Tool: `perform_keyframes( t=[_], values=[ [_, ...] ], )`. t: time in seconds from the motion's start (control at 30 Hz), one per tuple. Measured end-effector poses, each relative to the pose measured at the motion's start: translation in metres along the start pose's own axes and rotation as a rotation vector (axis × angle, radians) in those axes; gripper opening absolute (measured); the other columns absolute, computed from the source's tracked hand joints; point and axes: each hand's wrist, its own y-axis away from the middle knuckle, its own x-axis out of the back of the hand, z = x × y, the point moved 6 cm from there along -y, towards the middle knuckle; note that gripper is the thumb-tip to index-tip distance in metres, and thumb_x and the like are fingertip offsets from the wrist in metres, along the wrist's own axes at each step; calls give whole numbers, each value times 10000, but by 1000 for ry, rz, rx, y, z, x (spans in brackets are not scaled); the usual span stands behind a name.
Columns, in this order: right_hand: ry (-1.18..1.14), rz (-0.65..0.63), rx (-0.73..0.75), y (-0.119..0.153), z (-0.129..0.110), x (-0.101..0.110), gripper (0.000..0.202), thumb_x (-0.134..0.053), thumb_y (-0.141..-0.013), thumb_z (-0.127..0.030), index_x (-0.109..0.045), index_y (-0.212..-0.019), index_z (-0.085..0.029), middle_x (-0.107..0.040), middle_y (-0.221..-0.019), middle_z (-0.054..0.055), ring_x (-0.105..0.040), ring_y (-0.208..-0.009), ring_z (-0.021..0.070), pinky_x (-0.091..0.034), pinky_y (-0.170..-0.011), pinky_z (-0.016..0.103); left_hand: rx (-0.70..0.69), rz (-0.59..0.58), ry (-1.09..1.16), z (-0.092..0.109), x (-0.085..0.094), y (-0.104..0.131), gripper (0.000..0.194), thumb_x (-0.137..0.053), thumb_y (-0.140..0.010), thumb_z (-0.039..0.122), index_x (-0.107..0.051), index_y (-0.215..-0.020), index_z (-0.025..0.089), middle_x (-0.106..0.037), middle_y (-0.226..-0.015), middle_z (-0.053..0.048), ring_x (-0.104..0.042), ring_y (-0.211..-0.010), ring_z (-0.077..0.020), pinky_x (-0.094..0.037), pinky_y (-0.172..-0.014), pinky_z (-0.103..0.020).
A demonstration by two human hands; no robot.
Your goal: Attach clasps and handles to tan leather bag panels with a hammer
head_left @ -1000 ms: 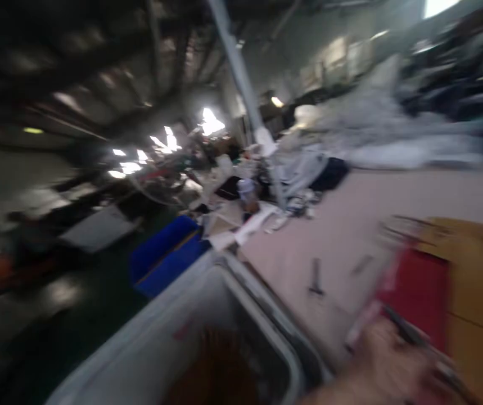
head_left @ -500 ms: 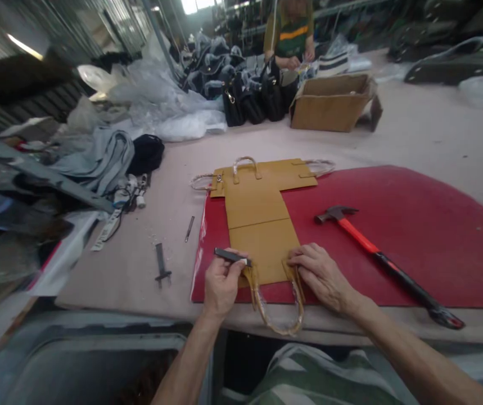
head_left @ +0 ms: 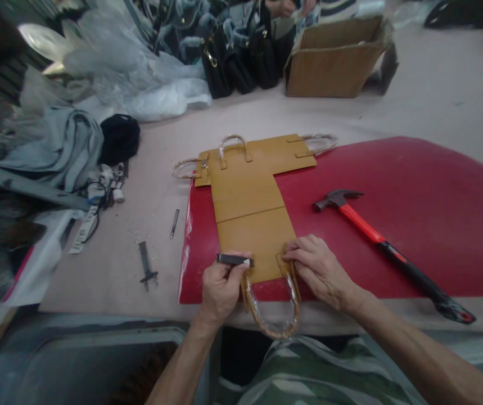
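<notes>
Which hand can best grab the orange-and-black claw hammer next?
Right, I'd say: the hammer lies nearer the right hand, which shows no tool. The left hand pinches a dark, narrow bar.

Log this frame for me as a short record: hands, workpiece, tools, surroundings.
Left hand: grips a short dark bar over the workpiece's near edge
Right hand: fingers at the right base of the near handle; exact grip unclear
Workpiece: mustard-coloured panel, laid flat, partly on a red mat
Hammer: on the mat, right of the panel
Other tools: thin rod and pronged tool, left of the mat
Far side: open cardboard box, black bags
</notes>
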Motion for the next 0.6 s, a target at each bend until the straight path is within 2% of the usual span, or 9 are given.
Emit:
perform_keyframes(
  t=[0.13,0.4,0.6],
  values=[
    [0,5,6,0,-1,1,219,-424,-978,-149,-628,-1041,-199,-637,-1100,75,-510,-956,220,-394,-833,398,-42,-17,-44,3,-4,-3,133,-644,-915,205,-715,-1025,181,-777,-1020,-50,-748,-950,-175,-625,-862,-281],
    [-29,-10,-4,-3,-2,2,207,-440,-961,-141,-616,-1051,-201,-629,-1088,77,-507,-958,220,-388,-832,397,-105,19,-76,16,-5,-5,112,-653,-886,161,-717,-977,177,-786,-960,-43,-759,-904,-173,-636,-833,-263],
    [-34,-17,-28,-3,-1,1,199,-455,-945,-140,-617,-1044,-200,-633,-1088,73,-512,-958,221,-387,-832,399,-134,-17,-89,16,-8,-5,119,-650,-892,157,-701,-997,181,-785,-965,-39,-760,-895,-168,-634,-838,-260]
  ],
)
